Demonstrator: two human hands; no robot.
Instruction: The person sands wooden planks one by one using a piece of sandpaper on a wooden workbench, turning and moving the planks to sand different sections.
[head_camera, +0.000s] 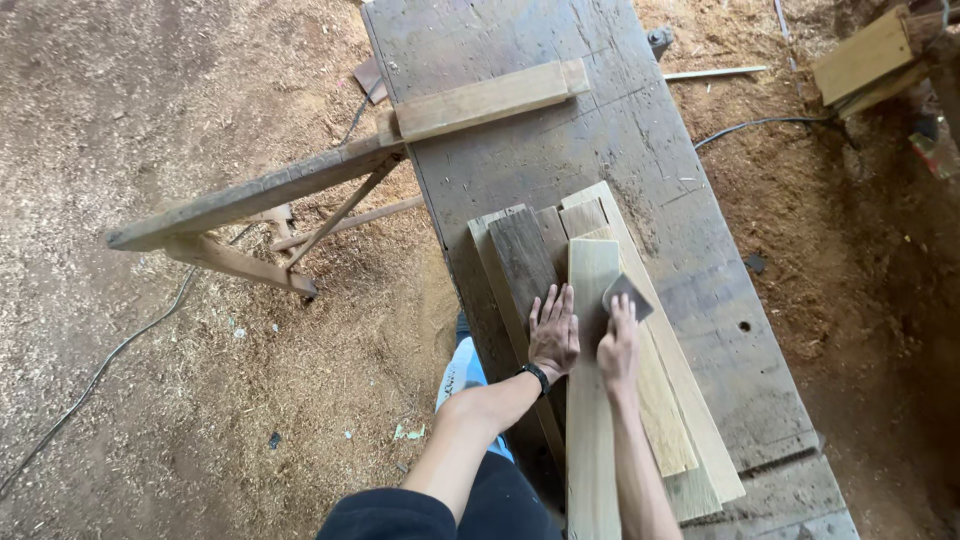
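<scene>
We see the left hand (553, 333) spread flat, fingers apart, on a dark weathered plank (522, 262). The right hand (618, 345) pinches a small grey sheet of sandpaper (627, 294) against the long pale wooden board (591, 400) (topmost of about six stacked boards) near the near edge of the worn grey wooden bench (650, 150).
</scene>
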